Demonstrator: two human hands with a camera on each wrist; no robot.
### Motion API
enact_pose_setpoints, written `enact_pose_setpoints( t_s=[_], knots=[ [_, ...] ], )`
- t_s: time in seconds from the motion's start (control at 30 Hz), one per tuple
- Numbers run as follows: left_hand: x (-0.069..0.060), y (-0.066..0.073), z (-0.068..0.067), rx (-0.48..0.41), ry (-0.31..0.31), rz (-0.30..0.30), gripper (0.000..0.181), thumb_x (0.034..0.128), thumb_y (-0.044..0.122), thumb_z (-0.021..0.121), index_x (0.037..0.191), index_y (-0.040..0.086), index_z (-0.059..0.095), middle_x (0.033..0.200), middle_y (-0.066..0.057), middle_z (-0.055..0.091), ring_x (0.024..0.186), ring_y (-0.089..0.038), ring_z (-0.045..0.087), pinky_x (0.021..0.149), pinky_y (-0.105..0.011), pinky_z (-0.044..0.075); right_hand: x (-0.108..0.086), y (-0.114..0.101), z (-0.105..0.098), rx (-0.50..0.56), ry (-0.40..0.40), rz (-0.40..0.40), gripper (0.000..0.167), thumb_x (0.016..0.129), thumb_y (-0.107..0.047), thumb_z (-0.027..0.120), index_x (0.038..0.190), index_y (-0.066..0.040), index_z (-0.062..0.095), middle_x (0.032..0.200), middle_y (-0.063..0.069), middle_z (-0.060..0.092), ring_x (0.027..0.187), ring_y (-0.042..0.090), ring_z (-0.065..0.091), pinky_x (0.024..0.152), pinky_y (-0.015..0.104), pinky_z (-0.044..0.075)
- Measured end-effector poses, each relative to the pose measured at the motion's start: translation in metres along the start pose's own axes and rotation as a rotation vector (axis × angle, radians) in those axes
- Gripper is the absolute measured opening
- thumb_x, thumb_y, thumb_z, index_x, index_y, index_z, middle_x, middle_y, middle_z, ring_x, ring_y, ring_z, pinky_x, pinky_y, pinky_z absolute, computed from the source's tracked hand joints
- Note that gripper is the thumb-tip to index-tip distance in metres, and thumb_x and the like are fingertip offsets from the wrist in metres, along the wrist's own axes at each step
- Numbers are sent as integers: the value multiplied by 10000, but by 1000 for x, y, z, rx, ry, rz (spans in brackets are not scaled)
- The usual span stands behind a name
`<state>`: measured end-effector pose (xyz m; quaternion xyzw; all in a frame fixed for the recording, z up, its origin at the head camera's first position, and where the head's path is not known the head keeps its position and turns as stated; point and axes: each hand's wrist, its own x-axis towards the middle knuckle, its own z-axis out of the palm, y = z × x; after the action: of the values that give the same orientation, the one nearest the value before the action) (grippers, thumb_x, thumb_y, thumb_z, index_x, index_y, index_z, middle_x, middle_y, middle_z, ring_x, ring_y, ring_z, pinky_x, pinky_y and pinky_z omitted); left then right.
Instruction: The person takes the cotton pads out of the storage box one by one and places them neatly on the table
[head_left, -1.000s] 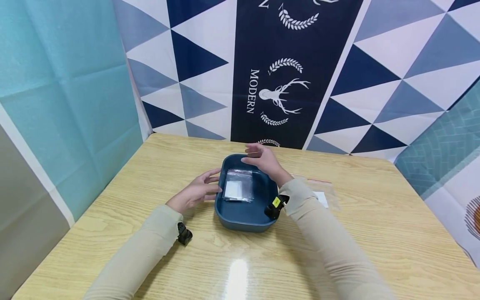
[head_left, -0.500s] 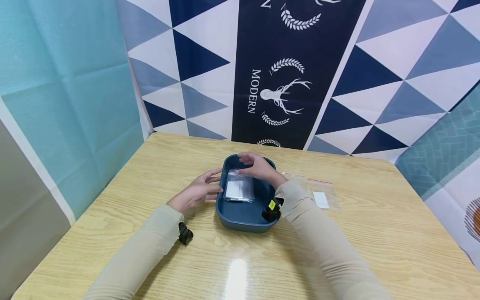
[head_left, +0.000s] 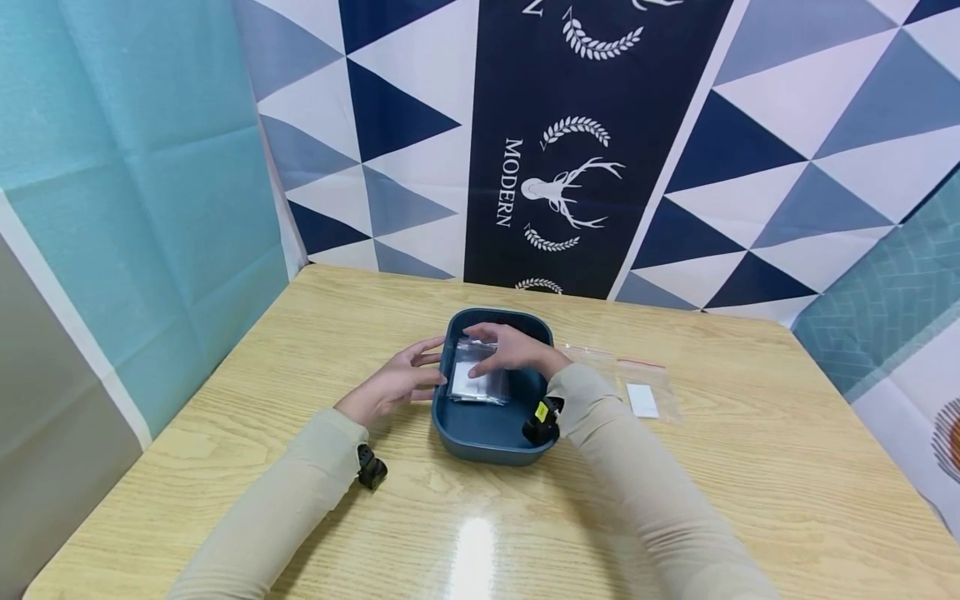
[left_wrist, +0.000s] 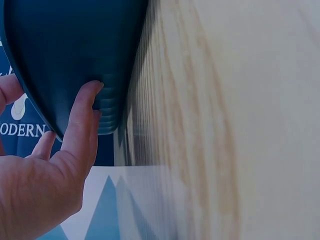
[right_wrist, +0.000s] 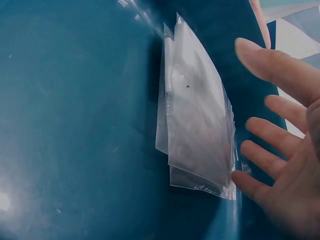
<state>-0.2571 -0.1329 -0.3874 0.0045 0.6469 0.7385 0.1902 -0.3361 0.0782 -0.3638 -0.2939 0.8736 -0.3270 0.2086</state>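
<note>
A dark blue plastic bin [head_left: 480, 432] stands on the wooden table. In it, towards the left side, lies a small stack of clear plastic bags [head_left: 483, 388] with white inserts. My left hand [head_left: 392, 385] is at the bin's left side; in the left wrist view its extended fingers [left_wrist: 80, 115] touch the outer wall. My right hand [head_left: 516, 348] hovers inside the bin over the stack, thumb and fingers spread. In the right wrist view, the little finger reaches the edge of the bags [right_wrist: 200, 115], and whether it touches them I cannot tell. Nothing is held.
To the right of the bin, clear zip bags lie on the table, one with a white card [head_left: 642, 401] inside and a red strip along its top. A patterned cloth [head_left: 405, 133] hangs behind the table [head_left: 360, 550], and a teal cloth [head_left: 180, 200] hangs at its left.
My right hand has come down and nearer from the bin's far rim to over the bag stack. The left hand has stayed at the bin's side.
</note>
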Motion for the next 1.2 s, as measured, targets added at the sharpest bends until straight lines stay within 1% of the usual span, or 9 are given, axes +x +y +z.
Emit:
enact_pose_setpoints(
  t_s=[0.2, 0.33, 0.43, 0.57, 0.6, 0.8, 0.83, 1.0, 1.2],
  knots=[
    [-1, 1, 0, -1, -16, 4, 698, 860, -70, 558, 1460, 175, 300, 1445, -160, 319, 1181, -331, 485, 898, -440, 464, 1, 3, 0, -21, -116, 6, 779, 762, -231, 777, 1415, -81, 380, 1438, 136, 357, 1317, 292, 295, 1061, 479, 256],
    [-1, 1, 0, 2, -4, 0, 689, 856, -70, 565, 1449, 184, 321, 1439, -151, 334, 1167, -324, 499, 889, -439, 471, 2, 5, 1, -52, -175, 4, 822, 753, -241, 786, 1435, -95, 351, 1478, 114, 291, 1325, 279, 264, 1073, 486, 218],
    [0, 0, 0, 3, 2, -4, 685, 857, -69, 565, 1446, 186, 327, 1435, -148, 339, 1159, -319, 506, 883, -437, 475, 2, 6, 2, -70, -206, 16, 836, 743, -244, 794, 1437, -111, 348, 1475, 113, 277, 1289, 272, 286, 1066, 473, 227],
    [0, -1, -1, 7, -15, 6, 687, 866, -64, 555, 1460, 171, 300, 1442, -164, 322, 1173, -334, 491, 891, -439, 470, 1, 5, 3, -90, -227, 48, 827, 731, -240, 805, 1423, -130, 367, 1430, 113, 313, 1205, 266, 336, 1039, 446, 261],
    [-2, 1, 0, 8, -23, 5, 688, 871, -67, 546, 1466, 160, 285, 1447, -173, 310, 1184, -347, 479, 902, -447, 461, 0, 5, 3, -95, -231, 52, 819, 731, -238, 805, 1420, -134, 373, 1422, 112, 317, 1196, 266, 339, 1036, 446, 261],
    [-1, 1, 1, 6, -2, -1, 687, 863, -70, 556, 1454, 180, 313, 1438, -150, 336, 1170, -336, 495, 879, -431, 479, 1, 4, 2, -130, -243, 58, 754, 748, -226, 789, 1396, -147, 412, 1392, 110, 349, 1167, 267, 355, 1016, 443, 283],
    [1, -1, 0, 6, 3, 1, 687, 858, -67, 564, 1449, 191, 325, 1433, -140, 346, 1159, -323, 506, 864, -420, 489, 1, 5, 2, -133, -244, 58, 739, 753, -223, 784, 1391, -151, 418, 1383, 106, 358, 1158, 265, 361, 1007, 437, 293],
    [2, -1, -1, 2, 5, 0, 693, 851, -71, 566, 1445, 197, 332, 1430, -134, 350, 1153, -318, 512, 851, -408, 497, 1, 6, 1, -142, -248, 34, 659, 778, -194, 759, 1359, -151, 453, 1338, 92, 400, 1125, 251, 386, 974, 413, 328],
    [2, -1, -1, 10, 7, -6, 691, 848, -68, 567, 1442, 199, 337, 1429, -132, 355, 1142, -310, 520, 850, -408, 498, 2, 4, 0, -163, -227, -10, 638, 771, -140, 756, 1344, -122, 477, 1308, 77, 451, 1112, 231, 412, 982, 397, 340]
  ],
)
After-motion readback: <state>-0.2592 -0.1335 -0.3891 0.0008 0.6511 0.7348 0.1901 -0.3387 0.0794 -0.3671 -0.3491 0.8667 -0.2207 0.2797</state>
